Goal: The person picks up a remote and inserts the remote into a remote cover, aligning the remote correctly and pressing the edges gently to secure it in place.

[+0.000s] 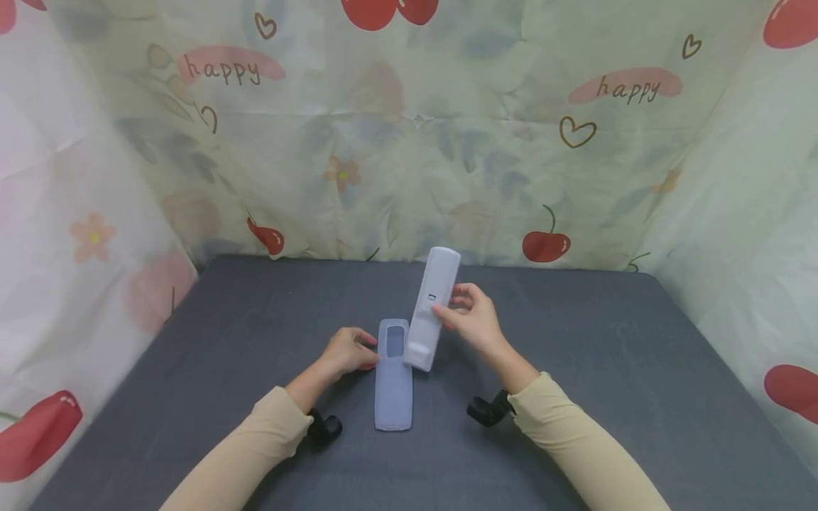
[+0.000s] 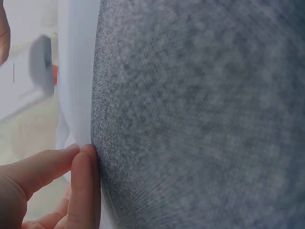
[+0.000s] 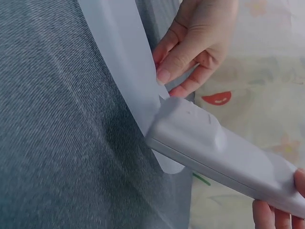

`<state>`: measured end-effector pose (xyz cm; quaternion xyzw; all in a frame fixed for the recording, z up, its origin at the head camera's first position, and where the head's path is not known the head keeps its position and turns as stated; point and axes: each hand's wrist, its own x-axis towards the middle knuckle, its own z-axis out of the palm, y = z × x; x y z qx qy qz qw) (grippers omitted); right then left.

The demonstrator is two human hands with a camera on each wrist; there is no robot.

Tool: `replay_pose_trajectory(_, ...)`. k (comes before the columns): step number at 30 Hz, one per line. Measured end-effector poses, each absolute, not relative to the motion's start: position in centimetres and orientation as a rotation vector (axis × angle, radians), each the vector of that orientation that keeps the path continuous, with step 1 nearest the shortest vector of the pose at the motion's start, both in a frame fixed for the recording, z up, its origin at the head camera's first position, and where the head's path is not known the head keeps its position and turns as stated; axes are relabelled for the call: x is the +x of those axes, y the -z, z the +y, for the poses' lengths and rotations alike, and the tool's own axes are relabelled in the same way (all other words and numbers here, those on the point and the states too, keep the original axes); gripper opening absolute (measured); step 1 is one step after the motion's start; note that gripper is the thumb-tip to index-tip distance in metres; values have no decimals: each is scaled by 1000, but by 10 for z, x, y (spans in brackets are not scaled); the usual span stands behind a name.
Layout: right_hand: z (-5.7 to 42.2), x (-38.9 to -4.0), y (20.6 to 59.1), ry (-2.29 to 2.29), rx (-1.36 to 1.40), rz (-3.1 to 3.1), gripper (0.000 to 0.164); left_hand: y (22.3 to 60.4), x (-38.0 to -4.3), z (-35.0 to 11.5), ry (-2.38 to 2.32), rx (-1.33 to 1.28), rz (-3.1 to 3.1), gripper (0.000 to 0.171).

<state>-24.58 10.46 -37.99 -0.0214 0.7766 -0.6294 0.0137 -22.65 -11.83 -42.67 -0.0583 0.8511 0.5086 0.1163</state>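
I see the right hand gripping a white remote, the left hand pinching a pale cover at its left edge.

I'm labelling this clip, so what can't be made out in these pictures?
Head view: the small dark mark on the white remote, too small to read; the remote's far face, turned away.
Left wrist view: the remote's other end, cut off by the left edge.
Right wrist view: most of the right hand, cut off by the right edge.
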Motion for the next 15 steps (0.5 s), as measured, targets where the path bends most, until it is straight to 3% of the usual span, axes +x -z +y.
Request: replay_pose_trajectory(15, 81, -257, 396, 2218, 114, 2399, 43, 425, -227, -119, -1462, -180, 2478, 30)
